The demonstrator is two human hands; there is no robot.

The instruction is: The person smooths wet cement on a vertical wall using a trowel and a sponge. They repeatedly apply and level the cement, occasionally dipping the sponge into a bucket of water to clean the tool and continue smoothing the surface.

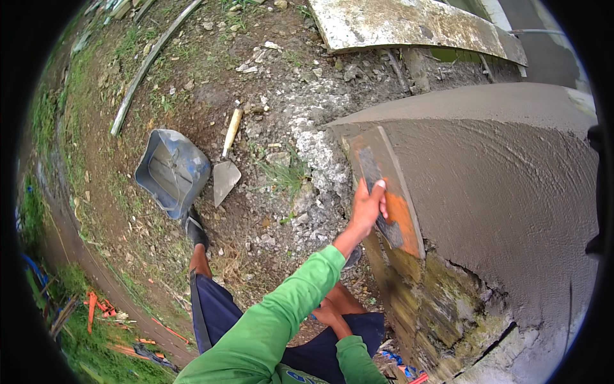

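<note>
My left hand [367,208] is closed around the grey handle of a plastering float [401,214]. The float's long orange board is partly coated in grey mortar. It lies along the near-left edge of a wet mortar surface [486,185], which looks smooth in some places and ridged in others. Below the float, rough, mossy old masonry [448,307] is exposed beside a ragged mortar edge. Lower down, my right hand [329,315] is curled near my knee, with a small bit of blue beside it. What it holds, if anything, is hidden.
A blue-grey bucket [173,169] with mortar residue stands by my left foot. Beside it, a pointed trowel [226,179] with a wooden handle lies on stony ground. A mortar-stained board [409,25] spans the back right. At the far left lies a long wooden strip [150,67].
</note>
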